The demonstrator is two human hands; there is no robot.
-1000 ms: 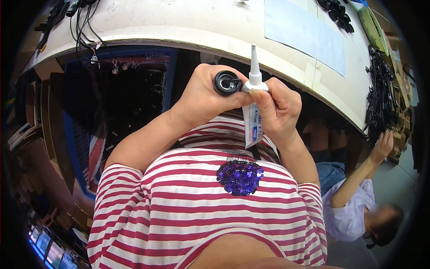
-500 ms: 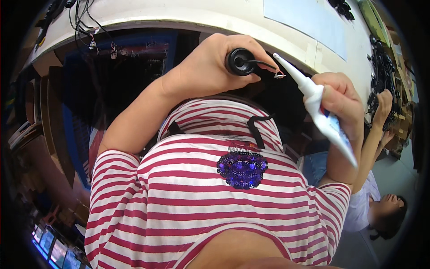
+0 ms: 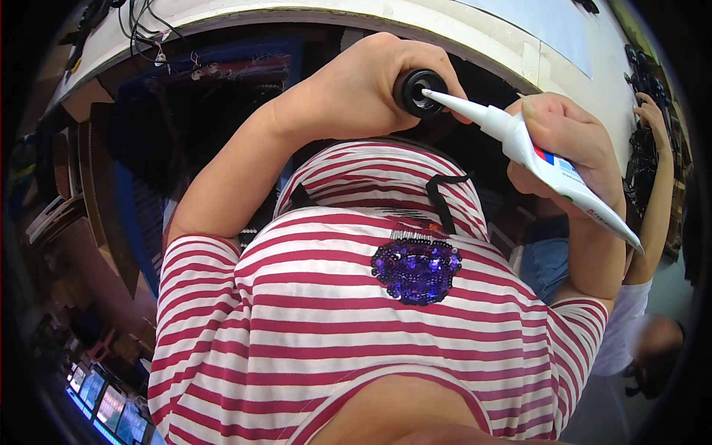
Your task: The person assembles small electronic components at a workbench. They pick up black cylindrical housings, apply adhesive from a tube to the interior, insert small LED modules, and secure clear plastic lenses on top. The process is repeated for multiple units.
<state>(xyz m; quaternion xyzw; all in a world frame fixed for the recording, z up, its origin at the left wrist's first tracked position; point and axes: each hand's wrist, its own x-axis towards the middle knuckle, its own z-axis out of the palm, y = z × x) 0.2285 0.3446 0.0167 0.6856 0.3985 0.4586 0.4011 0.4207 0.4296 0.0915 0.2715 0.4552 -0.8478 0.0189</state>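
A red-and-white striped shirt [image 3: 356,326] is seen filling the lower middle of the view, and a purple sequin patch [image 3: 415,268] is sewn on its front. Above the shirt, a pale workbench [image 3: 475,33] is curved across the top. Black cables [image 3: 141,30] are draped over the bench's left end, above and left of the shirt. To the right of the shirt, a co-worker's raised arm [image 3: 656,185] in a white sleeve [image 3: 623,326] is seen against a dark bundle of parts [image 3: 644,126].

Glossy plastic tube [image 3: 552,167], matt black ring [image 3: 417,90]
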